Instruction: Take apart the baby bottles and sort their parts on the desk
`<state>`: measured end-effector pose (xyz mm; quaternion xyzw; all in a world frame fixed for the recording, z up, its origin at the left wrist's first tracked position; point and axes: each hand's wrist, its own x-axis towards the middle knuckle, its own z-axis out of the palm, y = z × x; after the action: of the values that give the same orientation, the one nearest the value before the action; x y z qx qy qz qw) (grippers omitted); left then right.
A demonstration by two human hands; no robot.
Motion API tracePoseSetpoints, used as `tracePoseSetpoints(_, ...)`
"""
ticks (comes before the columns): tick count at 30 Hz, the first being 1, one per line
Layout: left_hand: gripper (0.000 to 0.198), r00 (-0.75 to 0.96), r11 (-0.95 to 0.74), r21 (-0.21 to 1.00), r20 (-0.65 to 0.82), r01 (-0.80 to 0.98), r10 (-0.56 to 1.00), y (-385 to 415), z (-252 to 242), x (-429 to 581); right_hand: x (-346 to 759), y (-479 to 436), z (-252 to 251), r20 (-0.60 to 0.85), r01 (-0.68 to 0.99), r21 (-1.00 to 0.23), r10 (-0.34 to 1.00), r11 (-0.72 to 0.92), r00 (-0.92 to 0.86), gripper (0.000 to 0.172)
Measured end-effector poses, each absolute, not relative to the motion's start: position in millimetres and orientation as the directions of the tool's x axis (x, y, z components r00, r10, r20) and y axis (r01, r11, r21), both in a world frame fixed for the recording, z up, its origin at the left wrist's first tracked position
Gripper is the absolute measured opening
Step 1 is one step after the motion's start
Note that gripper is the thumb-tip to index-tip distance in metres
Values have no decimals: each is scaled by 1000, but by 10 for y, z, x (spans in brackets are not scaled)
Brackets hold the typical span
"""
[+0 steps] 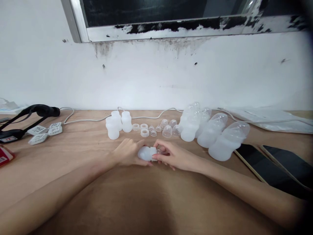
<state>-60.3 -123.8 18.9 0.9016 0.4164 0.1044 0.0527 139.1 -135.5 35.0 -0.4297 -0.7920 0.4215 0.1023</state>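
Observation:
My left hand is closed round the body of a small white baby bottle, which lies tilted on its side above the table's front part. At the bottle's mouth, my right hand pinches the white collar; a clear nipple shows partly between its fingers. Just beyond my hands lie several white collar rings, clear nipples and clear dome caps. Open bottle bodies stand behind my left hand. To the right is a group of capped bottles, some overlapping.
Two dark phone-like slabs lie at the right, near a clear plastic bag. A grey cable runs along the wall. On the left are a black headset strap, several white labelled squares and a red packet.

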Motion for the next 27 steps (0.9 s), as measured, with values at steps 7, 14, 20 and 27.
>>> tracePoseSetpoints(7,57,585,-619,327,207,714,784,-1164,156,-589,1401,-1324,464,-154,640,-642,747,422,-647,31)
tracePoseSetpoints(14,58,541,-596,365,251,715,803,-1210,183,-605,1364,-1294,530,-35,654,-484,733,582,-679,31)
tracePoseSetpoints(20,56,615,-661,192,250,726,748,-1224,83,-595,1328,-1168,571,-494,678,-707,544,203,-678,51)
tracePoseSetpoints(27,55,642,-672,218,196,708,741,-1178,130,-578,1254,-1377,480,-273,789,-389,758,476,-592,32)
